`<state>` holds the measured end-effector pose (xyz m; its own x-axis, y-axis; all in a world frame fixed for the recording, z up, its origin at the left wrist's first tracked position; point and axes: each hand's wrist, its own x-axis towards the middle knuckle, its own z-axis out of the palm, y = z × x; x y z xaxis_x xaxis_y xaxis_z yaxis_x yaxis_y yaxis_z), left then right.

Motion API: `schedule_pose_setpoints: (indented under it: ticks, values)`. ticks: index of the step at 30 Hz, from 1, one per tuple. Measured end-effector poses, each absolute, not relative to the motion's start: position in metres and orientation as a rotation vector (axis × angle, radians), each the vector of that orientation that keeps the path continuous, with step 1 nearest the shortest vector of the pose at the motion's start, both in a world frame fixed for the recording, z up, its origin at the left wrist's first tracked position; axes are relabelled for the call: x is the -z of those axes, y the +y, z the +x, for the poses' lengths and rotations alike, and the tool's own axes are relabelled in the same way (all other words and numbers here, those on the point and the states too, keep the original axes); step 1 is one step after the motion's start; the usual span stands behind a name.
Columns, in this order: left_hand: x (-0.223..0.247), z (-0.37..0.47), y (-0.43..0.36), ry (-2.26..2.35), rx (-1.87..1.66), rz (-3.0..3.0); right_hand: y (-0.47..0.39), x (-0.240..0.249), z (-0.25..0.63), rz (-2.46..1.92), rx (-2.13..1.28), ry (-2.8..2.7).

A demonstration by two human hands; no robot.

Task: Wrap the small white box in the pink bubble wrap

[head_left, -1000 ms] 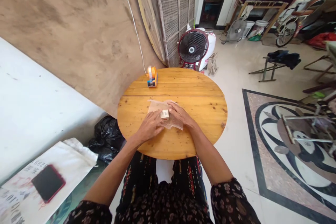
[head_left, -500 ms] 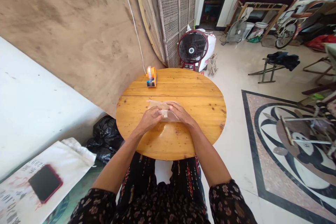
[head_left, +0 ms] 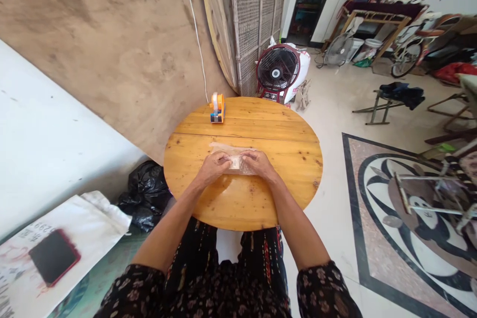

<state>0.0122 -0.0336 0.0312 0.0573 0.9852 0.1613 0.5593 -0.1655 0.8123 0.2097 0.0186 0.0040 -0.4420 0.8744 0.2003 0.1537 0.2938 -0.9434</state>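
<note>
Head view looks down on one round wooden table (head_left: 283, 198) with two hands at its middle. Left hand (head_left: 213, 168) and right hand (head_left: 261, 165) lie side by side, fingers curled down and pressing on one small white box (head_left: 235, 162) wrapped in one sheet of clear bubble wrap (head_left: 229, 149). The box sits between the two sets of fingertips, touching both, and the wrap's loose edge spreads flat toward the far side of the hands. Whether the thumbs pinch the wrap underneath cannot be told.

One orange tape dispenser (head_left: 217, 108) stands upright near the table's far left edge, well apart from the hands. Beyond the far edge, on the floor, stands one red fan (head_left: 276, 71). Left of the table lies one black bag (head_left: 146, 190), and nearer, at the left, one dark phone (head_left: 54, 257) in a red case rests on white paper.
</note>
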Motion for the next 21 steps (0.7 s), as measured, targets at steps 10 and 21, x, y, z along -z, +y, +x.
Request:
schedule_pose_setpoints:
  ticks: [10,21]
  values:
    - [-0.027,0.005,-0.025,1.463,-0.985,1.608,0.021,0.006,0.208,-1.15,-1.087,-1.756]
    - [-0.02,-0.003,-0.025,1.406,-0.982,1.46,0.02,0.003,0.205,-1.208,-0.945,-1.862]
